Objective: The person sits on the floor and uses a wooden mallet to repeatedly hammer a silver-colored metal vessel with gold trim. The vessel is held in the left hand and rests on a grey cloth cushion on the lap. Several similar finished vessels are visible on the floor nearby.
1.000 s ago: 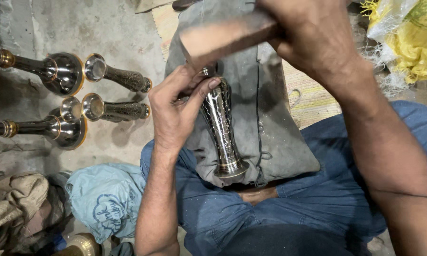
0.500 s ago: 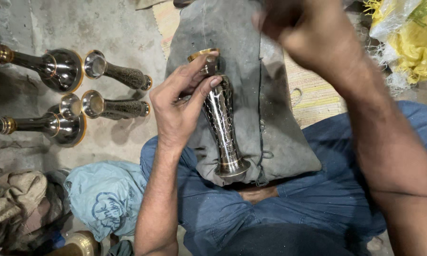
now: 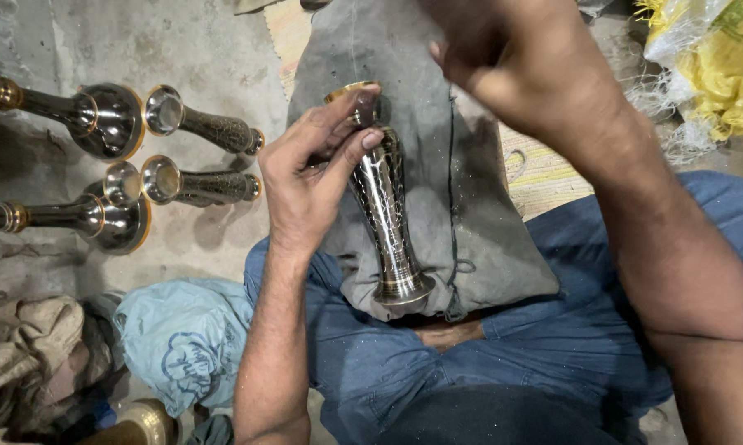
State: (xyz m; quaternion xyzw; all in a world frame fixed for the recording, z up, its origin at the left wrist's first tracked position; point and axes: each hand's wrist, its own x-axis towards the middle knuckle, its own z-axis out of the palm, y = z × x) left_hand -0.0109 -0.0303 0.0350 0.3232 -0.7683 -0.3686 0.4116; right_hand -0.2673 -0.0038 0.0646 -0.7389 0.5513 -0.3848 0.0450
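**Left hand steadies metal vase on grey cloth; right hand raised above**

Far left, on the concrete floor (image 3: pixel 223 49), lie four polished metal pieces on their sides. Two large flared stems (image 3: pixel 99 119) (image 3: pixel 99 216) run off the left edge, each with a brass band. Just beside their bells lie two smaller engraved stems (image 3: pixel 202 124) (image 3: pixel 198 185), cups turned toward the larger ones. Below these sit a tan rag (image 3: pixel 25 354) and a pale blue printed bag (image 3: pixel 186 342), with a brass-coloured rim (image 3: pixel 145 420) at the bottom edge.

My left hand (image 3: pixel 305 177) reaches in from below. Its fingers and thumb are closed round the upper part of the engraved metal vase (image 3: pixel 384 214), near the gold-rimmed mouth. The vase lies on a grey cloth (image 3: pixel 470 222) spread over my lap, its mouth pointing away from me and its flared foot toward my body. The cloth rests on my blue trousers (image 3: pixel 553 346).

My right hand (image 3: pixel 503 58) is raised above the cloth, clear of the vase, fingers curled in. I cannot tell whether it holds anything.

Far right, a woven mat (image 3: pixel 544 169) shows beside the cloth, and yellow sacking (image 3: pixel 730 74) lies in the corner.
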